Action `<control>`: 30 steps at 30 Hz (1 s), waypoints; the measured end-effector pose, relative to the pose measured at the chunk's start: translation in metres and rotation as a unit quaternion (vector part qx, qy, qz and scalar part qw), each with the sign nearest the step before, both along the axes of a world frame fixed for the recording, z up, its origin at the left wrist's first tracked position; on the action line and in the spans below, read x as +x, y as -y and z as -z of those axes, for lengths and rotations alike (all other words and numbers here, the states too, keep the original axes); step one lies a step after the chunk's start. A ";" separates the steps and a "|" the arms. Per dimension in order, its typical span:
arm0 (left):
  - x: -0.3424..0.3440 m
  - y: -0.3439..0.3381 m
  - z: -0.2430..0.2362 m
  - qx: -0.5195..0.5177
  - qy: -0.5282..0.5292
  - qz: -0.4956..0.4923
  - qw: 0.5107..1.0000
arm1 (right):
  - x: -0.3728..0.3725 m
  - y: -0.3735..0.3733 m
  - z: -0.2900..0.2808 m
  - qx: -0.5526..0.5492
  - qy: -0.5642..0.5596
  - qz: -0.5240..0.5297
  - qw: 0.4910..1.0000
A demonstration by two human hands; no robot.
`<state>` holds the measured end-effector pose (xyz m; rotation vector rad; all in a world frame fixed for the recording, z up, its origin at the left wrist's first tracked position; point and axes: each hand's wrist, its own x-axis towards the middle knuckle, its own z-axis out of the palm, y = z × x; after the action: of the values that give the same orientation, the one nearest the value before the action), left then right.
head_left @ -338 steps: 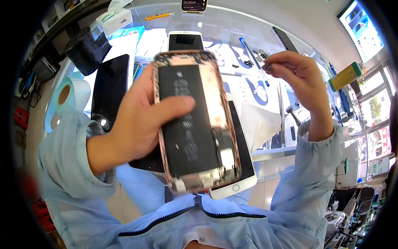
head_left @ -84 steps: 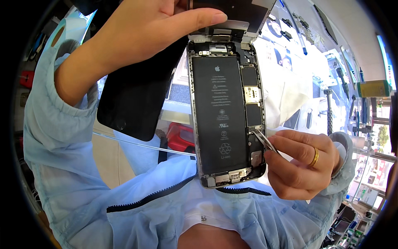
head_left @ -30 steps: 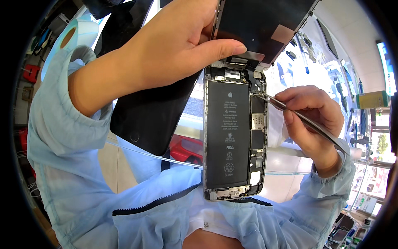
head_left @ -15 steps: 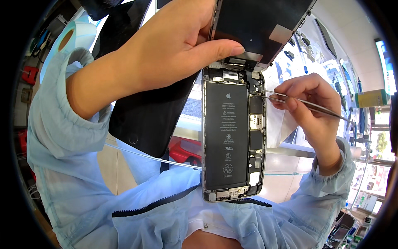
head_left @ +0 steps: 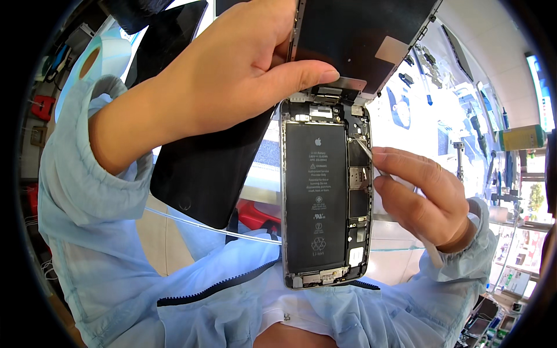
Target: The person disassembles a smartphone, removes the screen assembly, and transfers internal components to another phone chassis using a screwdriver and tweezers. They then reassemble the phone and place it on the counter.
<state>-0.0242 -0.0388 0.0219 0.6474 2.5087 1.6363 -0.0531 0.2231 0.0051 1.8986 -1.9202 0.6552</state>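
Observation:
An opened smartphone [head_left: 325, 279] stands in the middle, its long black battery [head_left: 316, 226] and the metal-covered circuit board [head_left: 359, 177] along the right side exposed. Its screen panel [head_left: 342, 37] is raised at the top, the dark inner side toward me. My left hand [head_left: 232, 81] is closed on the panel's left edge, thumb across its lower part; the other fingers are mostly hidden. In my right hand [head_left: 423, 197], beside the phone's right edge, tweezers [head_left: 364, 147] are pinched, their tips over the upper part of the circuit board. Whether the tips hold anything is too small to tell.
A dark tablet [head_left: 212, 168] lies below my left forearm, with another dark glossy panel [head_left: 165, 43] behind it. At upper left is a label roll [head_left: 98, 61]. Small parts and tools lie on the white bench [head_left: 400, 124]; a yellow-green bottle [head_left: 521, 137] stands at right.
My right hand has moved down and turned, with the tweezers now angled steeply from below right instead of lying nearly level. The phone body has shifted slightly down.

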 end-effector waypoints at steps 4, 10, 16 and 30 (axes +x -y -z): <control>-0.001 0.004 0.028 0.022 -0.112 -0.017 0.993 | 0.002 0.001 -0.007 0.032 -0.054 -0.015 0.998; -0.001 0.003 0.028 0.005 -0.124 -0.027 0.992 | -0.001 -0.009 -0.015 -0.021 0.081 0.065 0.994; -0.003 0.002 0.029 0.048 -0.117 -0.018 0.992 | -0.003 -0.013 -0.015 -0.013 0.259 0.078 0.963; -0.002 0.002 0.029 0.024 -0.117 -0.034 0.992 | -0.004 -0.005 -0.010 -0.018 0.295 0.094 0.951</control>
<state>-0.0265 -0.0404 -0.0071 0.8137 2.6857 1.7420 -0.0572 0.2280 0.0148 1.5773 -2.3744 1.2964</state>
